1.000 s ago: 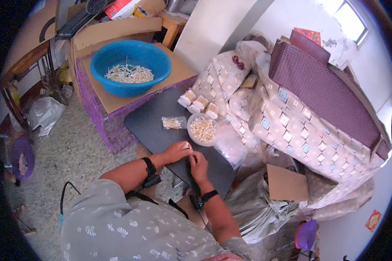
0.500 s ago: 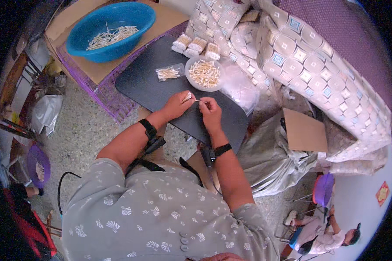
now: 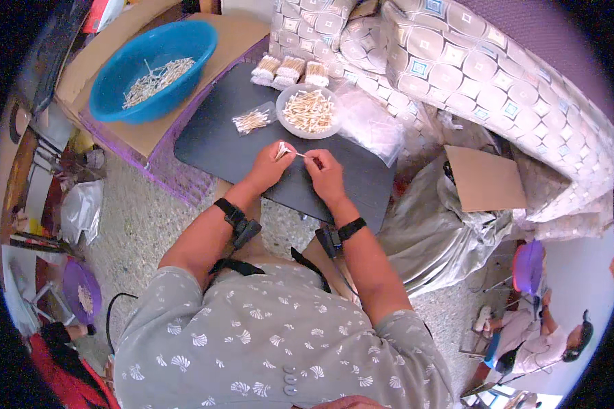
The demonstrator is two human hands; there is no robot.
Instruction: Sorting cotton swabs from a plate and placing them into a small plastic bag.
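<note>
Over the near edge of the black tabletop (image 3: 215, 146), my left hand (image 3: 269, 167) is closed round a small bunch of cotton swabs (image 3: 282, 150), their white tips showing above the fingers. My right hand (image 3: 326, 178) pinches the end of a single cotton swab (image 3: 300, 155) that spans the gap between both hands. Just beyond them stands a translucent round bowl (image 3: 310, 135) filled with loose swabs. To its left lies a clear packet of swabs (image 3: 254, 120). Several bundled packs of swabs (image 3: 289, 71) sit behind the bowl.
Clear plastic bags (image 3: 370, 124) lie right of the bowl. A blue basin (image 3: 109, 112) with swabs rests on cardboard (image 3: 138, 136) at the left. Patterned cushions (image 3: 471, 82) and a cardboard piece (image 3: 486, 178) are at the right. Another person (image 3: 539, 334) sits far right, near a purple basin (image 3: 527, 266).
The view has shifted a little, so the surroundings sit differently in the picture. Both hands stay close together over the tabletop, with the single swab still between them.
</note>
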